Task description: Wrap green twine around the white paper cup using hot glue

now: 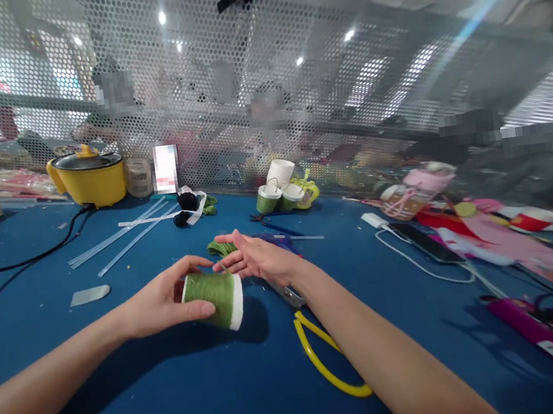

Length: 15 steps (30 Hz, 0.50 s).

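Note:
My left hand (161,298) is closed round a spool of green thread (211,297) with white ends, held tilted on its side above the blue table. Just beyond the spool's upper edge, my right hand (263,260) has its fingers stretched out and apart, the tips close to the thread. Whether they touch a loose strand is too fine to tell. Beneath my right wrist lie scissors with yellow handles (321,366), partly covered by the forearm. A bundle of green yarn (221,248) rests behind my fingers.
Green thread spools (269,198) and a white spool (281,171) stand at the back, near pliers (279,225). A yellow electric pot (95,182) and a jar (139,177) are back left. Clear strips (123,234) lie left. A phone (424,241) with a white cable lies right.

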{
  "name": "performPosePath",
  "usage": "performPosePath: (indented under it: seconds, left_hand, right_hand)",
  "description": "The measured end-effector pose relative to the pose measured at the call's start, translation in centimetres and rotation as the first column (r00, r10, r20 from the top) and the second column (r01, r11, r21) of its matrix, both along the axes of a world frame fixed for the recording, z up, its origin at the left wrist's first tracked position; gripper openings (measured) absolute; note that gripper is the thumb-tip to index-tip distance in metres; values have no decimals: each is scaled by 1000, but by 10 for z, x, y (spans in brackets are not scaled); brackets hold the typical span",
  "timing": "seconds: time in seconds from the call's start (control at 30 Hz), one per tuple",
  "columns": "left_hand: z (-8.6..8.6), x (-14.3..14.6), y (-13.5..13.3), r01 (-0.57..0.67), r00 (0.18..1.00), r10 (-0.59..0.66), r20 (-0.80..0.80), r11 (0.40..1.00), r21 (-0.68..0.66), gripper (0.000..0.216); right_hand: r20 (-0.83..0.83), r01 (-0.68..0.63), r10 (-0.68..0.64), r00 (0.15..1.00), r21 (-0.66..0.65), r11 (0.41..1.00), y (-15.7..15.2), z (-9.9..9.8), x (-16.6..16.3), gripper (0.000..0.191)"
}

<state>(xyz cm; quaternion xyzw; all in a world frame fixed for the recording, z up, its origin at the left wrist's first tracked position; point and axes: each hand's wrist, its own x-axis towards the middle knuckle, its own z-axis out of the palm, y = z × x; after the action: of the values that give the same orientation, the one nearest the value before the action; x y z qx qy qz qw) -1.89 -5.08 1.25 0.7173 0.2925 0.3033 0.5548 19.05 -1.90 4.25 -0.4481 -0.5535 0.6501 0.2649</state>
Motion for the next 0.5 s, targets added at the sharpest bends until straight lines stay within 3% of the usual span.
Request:
performPosePath:
  seconds: [0.13,0.27,0.37,0.5]
  left_hand:
    - [-3,3,-3,73,997,-71,23,993,-90,49]
    - [-2,4,-3,28,999,-24,42,996,-90,48]
    - [1,4,-1,-10,998,17,64,995,-101,47]
    - [2,4,-1,-26,996,34,84,996,-89,47]
  right_hand:
    - [-80,40,-46,996,-72,997,25,5,-11,59]
    - [-63,191,-187,980,56,980,66,21,-19,52]
    - [-4,293,-298,955,202,935,96,40,-21,49]
    - [29,342,-361,932,263,902,123,62,-21,52]
